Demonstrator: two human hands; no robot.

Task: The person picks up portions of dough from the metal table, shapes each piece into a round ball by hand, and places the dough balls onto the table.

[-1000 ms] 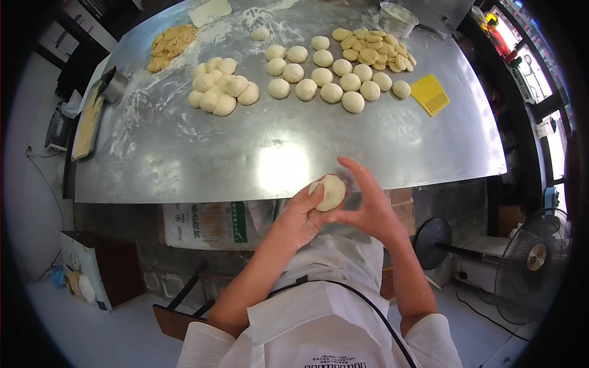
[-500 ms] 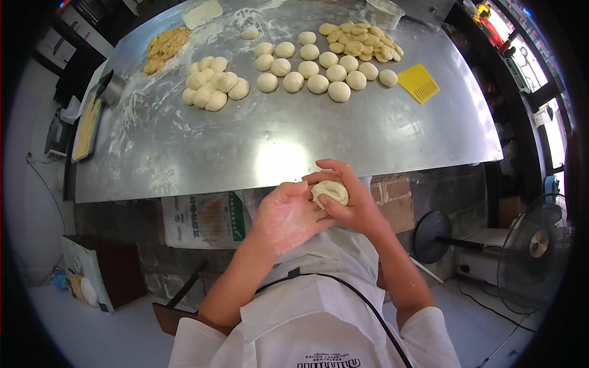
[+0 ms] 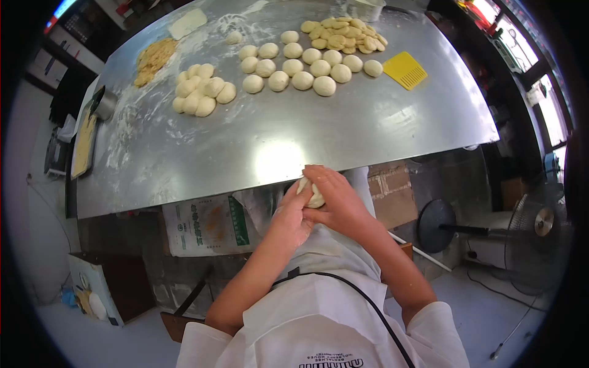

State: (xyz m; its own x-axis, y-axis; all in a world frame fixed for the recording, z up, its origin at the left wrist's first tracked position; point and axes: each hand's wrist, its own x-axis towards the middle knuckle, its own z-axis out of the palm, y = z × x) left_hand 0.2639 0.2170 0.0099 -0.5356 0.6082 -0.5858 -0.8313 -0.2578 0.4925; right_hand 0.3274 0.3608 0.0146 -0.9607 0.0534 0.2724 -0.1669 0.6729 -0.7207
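Observation:
A pale piece of dough is cupped between my two hands, just off the table's near edge. My left hand curls round its left side, thumb lying up along it. Over the top and right side, my right hand folds its fingers, which hide much of the dough. Beyond the hands, on the metal table, stand several loose dough balls in rough rows. To their left is a heaped cluster of dough balls.
Flattened dough pieces lie piled at the back, near a yellow scraper. A yellowish crumbly mass, a white scraper, a metal container and a tray are leftward. A fan stands at right.
My left hand, earlier spread with its palm showing, has closed in round the dough. The right hand has moved over the dough and covers more of it. The view has shifted slightly.

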